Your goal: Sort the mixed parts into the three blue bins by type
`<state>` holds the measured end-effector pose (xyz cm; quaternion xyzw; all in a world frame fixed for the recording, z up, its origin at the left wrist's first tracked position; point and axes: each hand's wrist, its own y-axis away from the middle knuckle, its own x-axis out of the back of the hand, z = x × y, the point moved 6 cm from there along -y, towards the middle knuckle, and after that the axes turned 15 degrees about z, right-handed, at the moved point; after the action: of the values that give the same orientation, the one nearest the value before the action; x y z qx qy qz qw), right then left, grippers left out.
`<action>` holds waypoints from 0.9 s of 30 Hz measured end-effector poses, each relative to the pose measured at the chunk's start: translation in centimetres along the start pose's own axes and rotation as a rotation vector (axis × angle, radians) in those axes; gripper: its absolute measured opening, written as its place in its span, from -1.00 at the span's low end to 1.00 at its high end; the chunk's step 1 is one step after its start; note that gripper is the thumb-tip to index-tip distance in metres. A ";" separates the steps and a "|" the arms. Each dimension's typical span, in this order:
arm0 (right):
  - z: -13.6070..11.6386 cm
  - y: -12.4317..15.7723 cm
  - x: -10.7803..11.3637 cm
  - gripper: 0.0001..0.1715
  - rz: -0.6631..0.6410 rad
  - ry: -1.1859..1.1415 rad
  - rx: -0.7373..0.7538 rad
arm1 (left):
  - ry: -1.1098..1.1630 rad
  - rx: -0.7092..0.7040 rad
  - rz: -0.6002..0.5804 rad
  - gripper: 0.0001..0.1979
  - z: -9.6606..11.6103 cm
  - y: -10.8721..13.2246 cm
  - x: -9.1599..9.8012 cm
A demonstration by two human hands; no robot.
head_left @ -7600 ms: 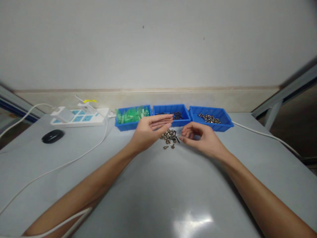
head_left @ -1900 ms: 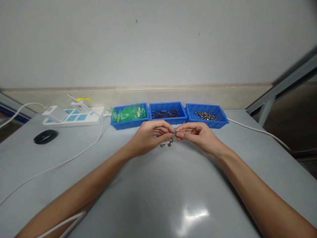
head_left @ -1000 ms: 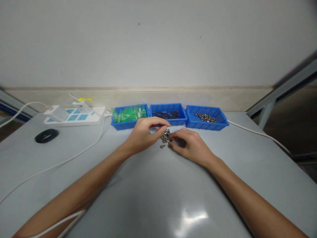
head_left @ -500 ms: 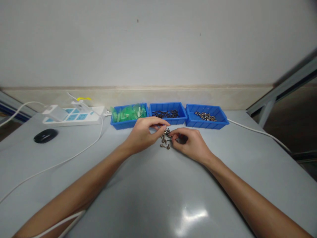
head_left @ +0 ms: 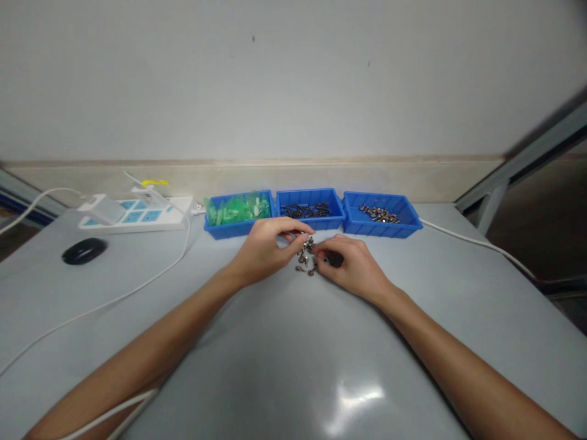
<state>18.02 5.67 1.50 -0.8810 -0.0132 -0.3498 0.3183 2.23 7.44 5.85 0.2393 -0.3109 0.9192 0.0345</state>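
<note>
A small heap of shiny metal screws or similar fasteners lies on the grey table between my hands. My left hand arches over its left side, with thumb and fingertips brought close together; whatever is between them is too small to name. From the right, my right hand reaches into the heap. Its thumb and fingers are curled in a pinch at the edge of the pieces, and the tips partly hide what they touch.
Three blue bins line the wall: the left bin has green plastic bagging with pale pieces, the middle bin dark screws, the right bin silvery fasteners. Leftward are a power strip, a black mouse and a white cable.
My right fingertips have shifted slightly over the heap, and a thin dark piece beside them no longer shows. My left hand stays almost in place.
</note>
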 end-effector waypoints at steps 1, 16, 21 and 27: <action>0.0 0.0 0.1 -0.79 0.001 -0.009 -0.006 | -0.002 -0.003 -0.001 -0.83 0.0 0.0 0.0; -0.2 -0.2 0.6 -0.78 -0.141 -0.150 0.087 | -0.001 -0.008 0.000 -0.83 0.1 0.0 0.2; 0.0 -0.3 1.0 -0.82 -0.086 -0.165 0.091 | -0.003 -0.001 0.002 -0.83 0.1 0.0 0.3; -0.1 -0.3 1.0 -0.80 -0.122 -0.097 0.140 | -0.001 -0.018 0.012 -0.83 0.1 0.0 0.2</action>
<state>18.59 5.63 2.31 -0.8700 -0.1066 -0.3238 0.3563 2.10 7.38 6.00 0.2375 -0.3206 0.9164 0.0313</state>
